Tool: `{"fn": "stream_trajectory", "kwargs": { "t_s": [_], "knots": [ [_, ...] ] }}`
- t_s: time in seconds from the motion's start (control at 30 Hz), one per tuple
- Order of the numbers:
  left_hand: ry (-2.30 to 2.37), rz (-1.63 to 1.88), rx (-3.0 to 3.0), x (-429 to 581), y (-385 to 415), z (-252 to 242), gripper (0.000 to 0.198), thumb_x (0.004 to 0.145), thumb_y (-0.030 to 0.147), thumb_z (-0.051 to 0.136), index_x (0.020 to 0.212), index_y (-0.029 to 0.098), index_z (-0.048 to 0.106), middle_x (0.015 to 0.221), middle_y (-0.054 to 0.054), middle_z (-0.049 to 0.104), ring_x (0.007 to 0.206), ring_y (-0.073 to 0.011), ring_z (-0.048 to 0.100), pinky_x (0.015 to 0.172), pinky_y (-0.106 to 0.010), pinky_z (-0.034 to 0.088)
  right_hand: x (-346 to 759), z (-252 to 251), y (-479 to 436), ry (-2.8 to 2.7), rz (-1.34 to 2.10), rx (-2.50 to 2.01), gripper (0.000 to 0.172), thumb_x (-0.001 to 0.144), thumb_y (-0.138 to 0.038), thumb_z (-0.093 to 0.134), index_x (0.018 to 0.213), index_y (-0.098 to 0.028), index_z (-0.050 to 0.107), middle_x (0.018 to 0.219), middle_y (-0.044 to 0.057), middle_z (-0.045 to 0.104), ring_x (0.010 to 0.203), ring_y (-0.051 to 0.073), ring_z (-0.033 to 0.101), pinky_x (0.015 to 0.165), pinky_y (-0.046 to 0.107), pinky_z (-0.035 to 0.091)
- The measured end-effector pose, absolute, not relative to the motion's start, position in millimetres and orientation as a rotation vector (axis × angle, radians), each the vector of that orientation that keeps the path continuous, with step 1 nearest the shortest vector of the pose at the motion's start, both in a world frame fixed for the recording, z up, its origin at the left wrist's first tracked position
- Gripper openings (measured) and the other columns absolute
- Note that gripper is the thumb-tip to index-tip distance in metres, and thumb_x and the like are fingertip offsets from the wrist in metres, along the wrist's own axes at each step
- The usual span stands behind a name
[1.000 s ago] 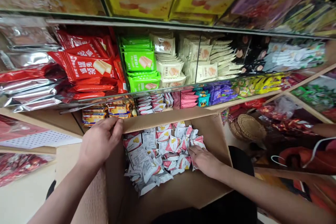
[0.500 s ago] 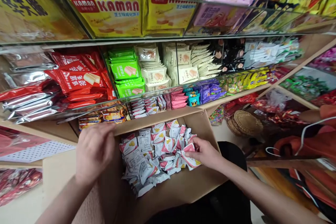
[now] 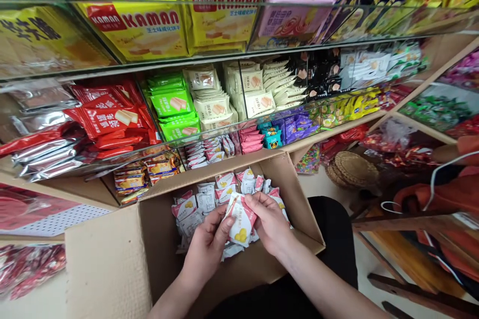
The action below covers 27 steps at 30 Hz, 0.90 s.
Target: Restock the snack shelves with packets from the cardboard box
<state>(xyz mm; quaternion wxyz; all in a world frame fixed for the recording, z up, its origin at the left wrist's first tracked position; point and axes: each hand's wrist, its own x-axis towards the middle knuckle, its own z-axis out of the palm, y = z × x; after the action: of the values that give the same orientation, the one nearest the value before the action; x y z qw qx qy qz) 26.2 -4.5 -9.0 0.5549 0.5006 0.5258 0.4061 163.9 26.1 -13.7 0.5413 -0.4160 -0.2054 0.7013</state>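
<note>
Both hands pinch a small pink-and-white snack packet (image 3: 241, 219) with yellow pieces printed on it, held above an open cardboard box (image 3: 164, 279). My left hand (image 3: 209, 239) grips its left edge between thumb and fingers. At its upper right edge, my right hand (image 3: 271, 222) holds on with thumb and fingertips. Many similar snack packets (image 3: 190, 209) lie loose in the box below, partly hidden by my hands. The box sits tilted against the front of the shelf, by my dark-clothed leg (image 3: 335, 239).
Glass-fronted shelves hold yellow wafer packs (image 3: 149, 27), red packets (image 3: 112, 114), green packets (image 3: 172, 102) and cream packets (image 3: 213, 107). Small pink-and-white packets (image 3: 209, 152) fill a lower compartment just behind the box. A woven basket (image 3: 355, 169) and a wooden stool (image 3: 419, 254) stand at right, near an orange sleeve (image 3: 467, 144).
My left hand has come from the box's left edge to its middle and taken hold of the packet. My right hand has lifted the packet and moved it leftward.
</note>
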Motion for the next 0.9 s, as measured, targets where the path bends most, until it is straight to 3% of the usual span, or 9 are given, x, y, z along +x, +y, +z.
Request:
{"fn": "stream_trajectory", "kwargs": {
  "t_s": [0.13, 0.3, 0.37, 0.5, 0.6, 0.77, 0.9],
  "knots": [
    [1.265, 1.061, 1.105, 30.9, -1.9, -12.8, 0.037, 0.076, 0.041, 0.056, 0.105, 0.019, 0.058, 0.092, -0.005, 0.066, 0.079, -0.0175, 0.060, 0.065, -0.028, 0.050, 156.8, -16.0, 22.7, -0.359, 1.726, -0.944, 0.034, 0.060, -0.041, 0.074, 0.066, -0.017, 0.050, 0.059, -0.003, 0.056, 0.052, 0.008, 0.048, 0.053, 0.021, 0.039],
    [1.369, 1.110, 1.059, 35.0, -8.8, -13.6, 0.033, 0.079, 0.042, 0.050, 0.101, 0.019, 0.052, 0.088, -0.004, 0.065, 0.065, -0.0129, 0.058, 0.052, -0.024, 0.048, 161.3, -20.4, 9.8, -1.042, 1.643, -0.984, 0.025, 0.073, -0.037, 0.064, 0.088, -0.019, 0.054, 0.082, 0.001, 0.060, 0.074, 0.014, 0.055, 0.066, 0.025, 0.043],
    [1.425, 1.075, 1.267, 23.0, -10.8, -6.3, 0.030, 0.082, 0.039, 0.047, 0.105, 0.020, 0.050, 0.090, -0.004, 0.064, 0.069, -0.0135, 0.060, 0.057, -0.026, 0.050, 172.3, -14.0, 13.6, -1.393, 1.392, -1.077, 0.019, 0.079, -0.035, 0.057, 0.089, -0.019, 0.056, 0.082, 0.003, 0.060, 0.075, 0.015, 0.054, 0.067, 0.026, 0.043],
    [1.679, 1.114, 2.118, -28.1, 4.5, 21.6, 0.026, 0.079, 0.028, 0.053, 0.104, 0.023, 0.054, 0.097, -0.004, 0.063, 0.092, -0.0174, 0.058, 0.084, -0.033, 0.045, 197.5, 19.0, 52.2, -1.978, 0.522, -1.023, 0.018, 0.084, -0.028, 0.050, 0.096, -0.017, 0.058, 0.088, 0.007, 0.062, 0.084, 0.019, 0.053, 0.076, 0.032, 0.041],
    [1.863, 0.882, 2.481, -67.5, 33.1, 36.5, 0.021, 0.081, 0.032, 0.048, 0.095, 0.019, 0.057, 0.094, -0.006, 0.064, 0.090, -0.0204, 0.057, 0.084, -0.035, 0.042, 200.0, 43.6, 98.5, -2.221, 0.238, -1.026, 0.023, 0.088, -0.027, 0.044, 0.105, -0.015, 0.054, 0.098, 0.009, 0.062, 0.090, 0.020, 0.054, 0.079, 0.032, 0.040],
    [2.242, 0.291, 2.336, -88.9, 64.2, 32.5, 0.037, 0.088, 0.040, 0.027, 0.084, 0.020, 0.058, 0.085, -0.007, 0.066, 0.079, -0.0226, 0.061, 0.063, -0.031, 0.041, 167.9, 50.0, 164.5, -2.652, 0.242, -1.435, 0.021, 0.083, -0.029, 0.049, 0.097, -0.016, 0.057, 0.092, 0.009, 0.065, 0.085, 0.022, 0.060, 0.069, 0.029, 0.043],
    [2.306, 0.223, 2.309, -84.2, 61.2, 26.6, 0.039, 0.089, 0.040, 0.024, 0.076, 0.021, 0.055, 0.081, -0.005, 0.066, 0.078, -0.0224, 0.061, 0.060, -0.030, 0.038, 138.4, 27.7, 193.8, -2.840, 0.188, -1.583, 0.025, 0.079, -0.025, 0.052, 0.101, -0.014, 0.059, 0.106, 0.013, 0.061, 0.094, 0.023, 0.059, 0.076, 0.028, 0.043]
  ]
}}
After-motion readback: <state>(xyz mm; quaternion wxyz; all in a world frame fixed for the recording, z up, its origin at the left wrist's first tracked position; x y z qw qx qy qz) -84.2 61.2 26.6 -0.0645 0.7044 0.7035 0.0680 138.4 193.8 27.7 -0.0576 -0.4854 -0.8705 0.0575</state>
